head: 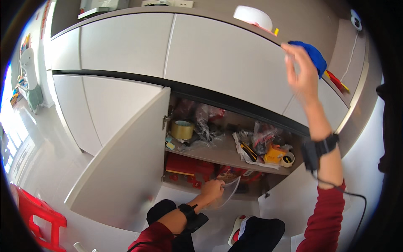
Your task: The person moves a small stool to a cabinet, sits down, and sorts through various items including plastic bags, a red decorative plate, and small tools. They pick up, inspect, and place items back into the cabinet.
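Observation:
My left hand (211,192) is closed on a clear plastic bag (227,195), low in front of the open cabinet. The bag hangs to the right of the fingers. My right hand (299,71) is raised at the countertop's edge, slightly blurred, its fingers apart with nothing seen between them. A blue cap-like item (311,56) lies on the counter just behind it. On the cabinet shelf (204,154) are a roll of packing tape (182,129), plastic bags (207,123), a yellow-black utility knife (248,151), an orange box (275,154) and a small tape roll (287,159).
The open cabinet door (122,163) stands to the left; another (292,192) is open at the right. Red boxes (189,167) fill the lower compartment. A red plastic stool (41,217) is at the lower left. A white rounded object (253,17) and a small camera (356,22) are above.

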Demonstrator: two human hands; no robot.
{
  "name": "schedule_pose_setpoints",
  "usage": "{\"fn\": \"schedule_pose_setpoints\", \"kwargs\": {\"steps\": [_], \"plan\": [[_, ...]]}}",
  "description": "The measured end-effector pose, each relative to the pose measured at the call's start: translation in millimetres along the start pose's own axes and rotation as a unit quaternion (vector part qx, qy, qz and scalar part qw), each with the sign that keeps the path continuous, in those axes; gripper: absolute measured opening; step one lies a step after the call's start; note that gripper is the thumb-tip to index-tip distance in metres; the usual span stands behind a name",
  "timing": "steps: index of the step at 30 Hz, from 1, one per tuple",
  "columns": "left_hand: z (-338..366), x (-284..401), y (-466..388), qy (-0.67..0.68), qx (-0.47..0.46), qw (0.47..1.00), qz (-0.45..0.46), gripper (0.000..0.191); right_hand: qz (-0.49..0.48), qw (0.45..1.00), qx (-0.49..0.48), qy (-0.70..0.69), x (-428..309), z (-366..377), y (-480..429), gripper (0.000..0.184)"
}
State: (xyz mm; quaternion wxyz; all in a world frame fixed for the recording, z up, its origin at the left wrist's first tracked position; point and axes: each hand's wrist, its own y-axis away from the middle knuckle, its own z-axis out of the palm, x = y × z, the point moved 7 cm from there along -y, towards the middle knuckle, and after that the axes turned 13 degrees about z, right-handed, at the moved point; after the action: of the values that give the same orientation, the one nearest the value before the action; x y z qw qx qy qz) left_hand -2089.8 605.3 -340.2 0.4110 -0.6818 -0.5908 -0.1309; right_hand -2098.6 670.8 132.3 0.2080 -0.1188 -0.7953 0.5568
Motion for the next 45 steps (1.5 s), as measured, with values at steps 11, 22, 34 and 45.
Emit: {"fn": "schedule_pose_setpoints", "kwargs": {"steps": [11,22,34,45], "plan": [[31.2,-0.8,4.9,-0.038,-0.075,0.996,0.019,0.024,0.007,0.860,-0.476,-0.182,-64.4,38.8,369.3,0.037],[63.8,3.8,11.3,0.012,-0.127,0.991,0.045,0.025,0.067,0.832,-0.519,-0.187,-49.5,47.0,478.9,0.015],[90.5,0.9,24.5,0.042,-0.261,0.963,-0.039,0.035,0.106,0.832,-0.488,-0.241,-41.4,39.8,481.8,0.009],[44.1,-8.9,2.9,-0.028,-0.124,0.991,-0.027,0.037,0.115,0.795,-0.548,-0.232,-34.7,38.0,500.7,0.005]]}}
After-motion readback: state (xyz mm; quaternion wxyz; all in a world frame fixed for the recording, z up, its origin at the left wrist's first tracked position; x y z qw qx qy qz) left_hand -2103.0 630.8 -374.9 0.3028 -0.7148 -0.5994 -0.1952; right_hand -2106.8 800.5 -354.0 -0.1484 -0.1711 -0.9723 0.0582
